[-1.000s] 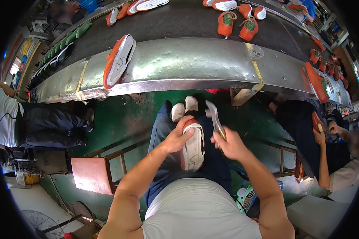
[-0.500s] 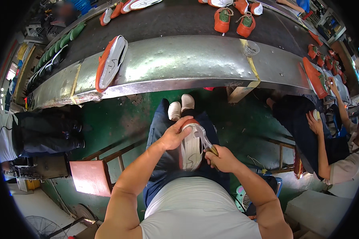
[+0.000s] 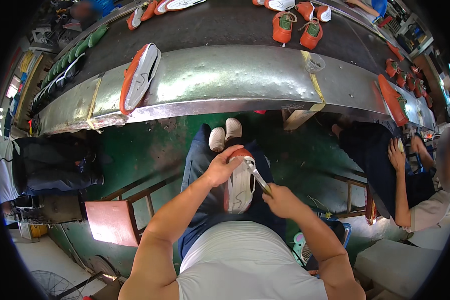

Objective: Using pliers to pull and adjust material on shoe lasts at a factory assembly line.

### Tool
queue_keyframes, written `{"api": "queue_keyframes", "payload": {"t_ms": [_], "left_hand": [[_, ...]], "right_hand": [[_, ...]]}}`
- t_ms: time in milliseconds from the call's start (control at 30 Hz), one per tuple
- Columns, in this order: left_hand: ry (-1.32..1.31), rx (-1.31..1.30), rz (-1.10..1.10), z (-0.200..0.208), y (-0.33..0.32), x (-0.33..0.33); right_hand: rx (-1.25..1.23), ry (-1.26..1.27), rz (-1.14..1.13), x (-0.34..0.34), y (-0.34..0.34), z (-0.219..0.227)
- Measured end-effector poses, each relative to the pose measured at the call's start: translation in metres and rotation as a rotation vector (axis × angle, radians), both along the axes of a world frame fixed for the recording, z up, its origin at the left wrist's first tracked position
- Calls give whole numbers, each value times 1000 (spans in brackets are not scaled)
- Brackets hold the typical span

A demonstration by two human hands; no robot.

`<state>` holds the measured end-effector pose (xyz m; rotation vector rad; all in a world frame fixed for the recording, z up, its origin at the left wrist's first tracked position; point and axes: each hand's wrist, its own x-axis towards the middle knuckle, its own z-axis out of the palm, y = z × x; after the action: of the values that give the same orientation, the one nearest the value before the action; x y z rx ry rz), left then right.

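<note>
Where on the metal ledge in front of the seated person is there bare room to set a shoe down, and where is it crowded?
The metal ledge is bare between the orange shoe lying sole-up and the small clear cup by the yellow tape. Right of the cup it stays free until the orange shoe at the far right. The dark belt behind is crowded along its far edge with orange shoes.
</note>
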<state>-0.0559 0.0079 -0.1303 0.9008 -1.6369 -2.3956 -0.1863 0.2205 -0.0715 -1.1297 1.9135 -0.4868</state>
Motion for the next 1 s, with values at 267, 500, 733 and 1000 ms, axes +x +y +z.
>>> {"api": "queue_keyframes", "payload": {"t_ms": [267, 500, 733, 1000], "left_hand": [[43, -220, -251, 0, -7, -4], [114, -64, -290, -45, -9, 16], [-283, -199, -46, -46, 46, 31], [-89, 18, -130, -23, 50, 58]], "right_hand": [[-448, -37, -339, 2, -14, -5], [-201, 0, -427, 24, 1, -44], [-131, -34, -474, 17, -11, -85], [-54, -86, -342, -8, 27, -46]]}}
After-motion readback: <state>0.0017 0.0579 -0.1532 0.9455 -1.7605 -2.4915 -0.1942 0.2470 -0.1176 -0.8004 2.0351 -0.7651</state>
